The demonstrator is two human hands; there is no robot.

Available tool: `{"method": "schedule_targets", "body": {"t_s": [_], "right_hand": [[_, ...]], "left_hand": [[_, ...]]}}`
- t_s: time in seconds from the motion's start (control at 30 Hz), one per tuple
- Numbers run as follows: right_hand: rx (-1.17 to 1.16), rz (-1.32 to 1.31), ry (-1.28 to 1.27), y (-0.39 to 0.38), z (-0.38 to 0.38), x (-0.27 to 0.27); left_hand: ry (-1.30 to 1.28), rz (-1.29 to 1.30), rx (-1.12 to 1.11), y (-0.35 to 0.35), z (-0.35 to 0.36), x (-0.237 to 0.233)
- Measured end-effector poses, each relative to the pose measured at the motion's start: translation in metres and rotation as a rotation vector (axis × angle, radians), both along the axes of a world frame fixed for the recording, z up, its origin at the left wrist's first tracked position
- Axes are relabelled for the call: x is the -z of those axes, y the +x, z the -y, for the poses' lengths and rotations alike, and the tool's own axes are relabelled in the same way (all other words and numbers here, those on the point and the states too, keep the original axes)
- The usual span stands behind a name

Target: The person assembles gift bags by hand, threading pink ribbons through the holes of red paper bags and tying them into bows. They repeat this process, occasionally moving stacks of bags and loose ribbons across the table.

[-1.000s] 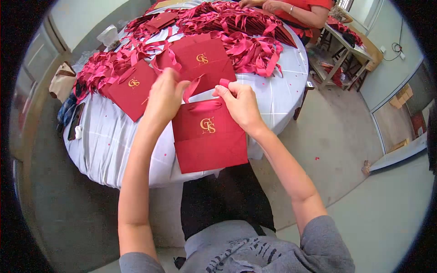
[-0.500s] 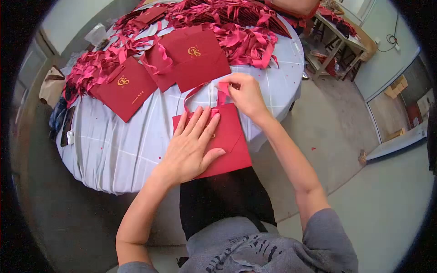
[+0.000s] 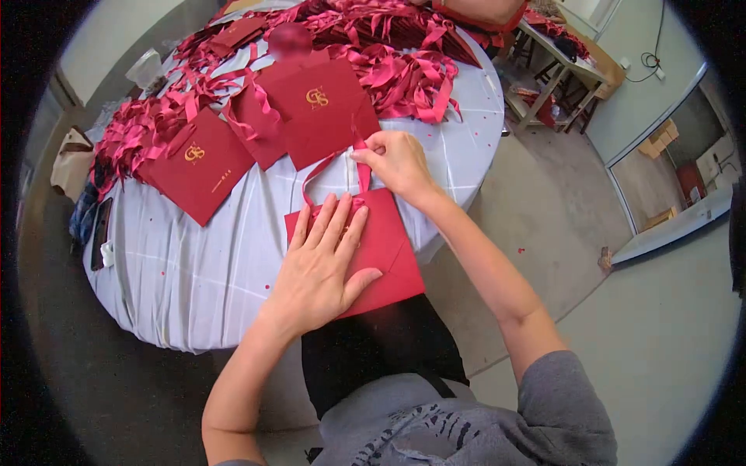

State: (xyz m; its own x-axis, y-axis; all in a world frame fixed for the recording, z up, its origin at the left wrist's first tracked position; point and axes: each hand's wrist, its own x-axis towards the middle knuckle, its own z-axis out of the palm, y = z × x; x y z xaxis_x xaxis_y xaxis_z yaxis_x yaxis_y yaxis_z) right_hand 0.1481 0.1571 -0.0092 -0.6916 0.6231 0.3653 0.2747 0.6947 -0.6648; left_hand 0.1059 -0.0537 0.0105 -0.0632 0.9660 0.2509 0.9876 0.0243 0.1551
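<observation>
A red paper gift bag (image 3: 388,268) lies flat at the table's near edge, partly over my lap. My left hand (image 3: 322,256) rests on it with fingers spread, covering most of its printed front. My right hand (image 3: 398,161) pinches a red ribbon (image 3: 364,172) just beyond the bag's top edge, thumb against forefinger. To the left of that, a ribbon loop (image 3: 311,183) arcs up from the same edge. Beyond my hands lies another red bag (image 3: 322,116) with a gold logo, partly over a second one. A further red bag (image 3: 200,167) lies to the left.
Heaps of pink-red ribbon (image 3: 412,78) and stacked bags cover the far side of the round table with its white cloth (image 3: 179,287). A dark phone (image 3: 101,233) lies at the left edge. A wooden workbench (image 3: 556,70) stands at the back right.
My right hand has drawn slightly left with the ribbon, whose end now points upward. My left hand stays flat on the bag. The view has shifted a little.
</observation>
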Motion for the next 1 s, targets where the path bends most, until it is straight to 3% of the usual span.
{"method": "schedule_targets", "body": {"t_s": [0.1, 0.17, 0.2, 0.27, 0.3, 0.33, 0.37, 0.4, 0.43, 0.53, 0.6, 0.63, 0.77, 0.8, 0.87, 0.93, 1.0], "right_hand": [[0.046, -0.025, 0.034, 0.003, -0.002, 0.004], [0.167, -0.245, 0.089, 0.009, -0.006, 0.002], [0.167, -0.127, 0.033, 0.026, 0.004, -0.024], [0.163, -0.255, 0.291, 0.049, 0.013, -0.044], [0.053, -0.260, 0.402, 0.060, 0.016, -0.047], [0.051, -0.258, 0.409, 0.068, 0.018, -0.029], [0.066, 0.053, 0.501, 0.075, 0.014, 0.005], [0.089, 0.362, 0.587, 0.075, 0.019, 0.003], [0.066, 0.363, 0.416, 0.081, 0.015, -0.005], [0.093, 0.143, 0.452, 0.085, 0.019, -0.036], [0.137, 0.076, 0.545, 0.087, 0.008, -0.027], [0.147, 0.067, 0.375, 0.092, 0.016, -0.032], [0.347, 0.048, 0.132, 0.114, 0.010, -0.025], [0.418, -0.023, 0.194, 0.123, 0.005, -0.048], [0.532, -0.096, 0.068, 0.157, -0.013, -0.119], [0.799, -0.237, 0.291, 0.192, -0.054, -0.175], [0.943, -0.303, 0.401, 0.224, -0.074, -0.217]], "left_hand": [[0.019, 0.009, 0.009, 0.003, 0.001, 0.001], [0.033, 0.032, 0.007, 0.003, 0.002, 0.001], [0.041, 0.036, 0.009, 0.002, 0.002, 0.001], [0.001, 0.055, -0.012, 0.002, 0.003, 0.001], [0.016, 0.049, -0.008, 0.002, 0.003, 0.002], [0.024, 0.051, -0.009, 0.002, 0.004, 0.003], [0.058, 0.062, 0.001, 0.002, 0.004, 0.004], [0.095, 0.067, 0.015, 0.001, 0.004, 0.005], [0.113, 0.098, 0.017, 0.002, 0.004, 0.006], [0.170, 0.025, 0.018, 0.006, 0.009, -0.005], [0.162, 0.062, 0.013, 0.013, 0.021, -0.016], [0.154, 0.111, 0.025, 0.016, 0.030, -0.020], [-0.012, 0.090, 0.021, 0.024, 0.056, -0.023], [-0.045, 0.050, 0.037, 0.016, 0.057, -0.018], [-0.100, -0.006, 0.032, 0.014, 0.061, -0.018], [-0.171, -0.056, 0.020, 0.016, 0.065, -0.022], [0.051, 0.167, 0.030, 0.018, 0.065, -0.019]]}}
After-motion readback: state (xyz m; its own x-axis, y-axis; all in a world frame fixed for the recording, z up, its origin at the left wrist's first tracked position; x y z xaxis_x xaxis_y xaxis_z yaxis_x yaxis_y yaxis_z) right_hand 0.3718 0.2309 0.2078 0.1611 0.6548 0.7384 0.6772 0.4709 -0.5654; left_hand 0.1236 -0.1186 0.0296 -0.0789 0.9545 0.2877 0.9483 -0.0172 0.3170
